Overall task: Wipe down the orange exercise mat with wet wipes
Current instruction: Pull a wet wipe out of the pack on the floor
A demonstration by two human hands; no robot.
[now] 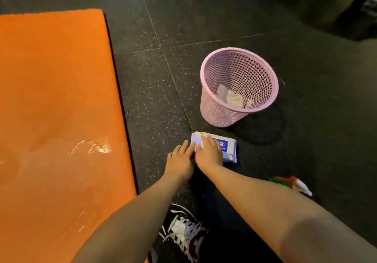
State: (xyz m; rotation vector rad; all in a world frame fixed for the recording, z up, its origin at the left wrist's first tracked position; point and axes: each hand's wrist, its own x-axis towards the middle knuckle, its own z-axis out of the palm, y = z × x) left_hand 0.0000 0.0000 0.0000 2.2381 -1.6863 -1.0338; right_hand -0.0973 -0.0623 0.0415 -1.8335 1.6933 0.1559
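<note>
On the dark speckled floor [204, 17], just right of the orange exercise mat [57, 89], a pack of wet wipes [228, 146] lies flat with its blue label facing up, and both hands are on it. The left hand [180, 161] reaches in from below, its fingers [184, 147] held straight and close together, their tips touching the pack's left end. The right hand [208, 153] lies over the left half of the pack, palm down, with its fingers [208, 141] laid across the top. I cannot tell whether they only press there or pinch something under the palm. The mat fills the left side of the view, and its right edge runs close beside the left forearm. A few shiny wet streaks [91, 146] show on the mat's surface near that edge. Beyond the pack, near it but not touching, stands a pink mesh basket [214, 111], upright, with crumpled pale wipes [230, 97] at its bottom. The nozzle end of a spray bottle [295, 184], coloured green, red and white, shows behind the right forearm, the rest of it hidden. A dark shoe with white laces [183, 232] sits between the two forearms at the bottom of the view.
</note>
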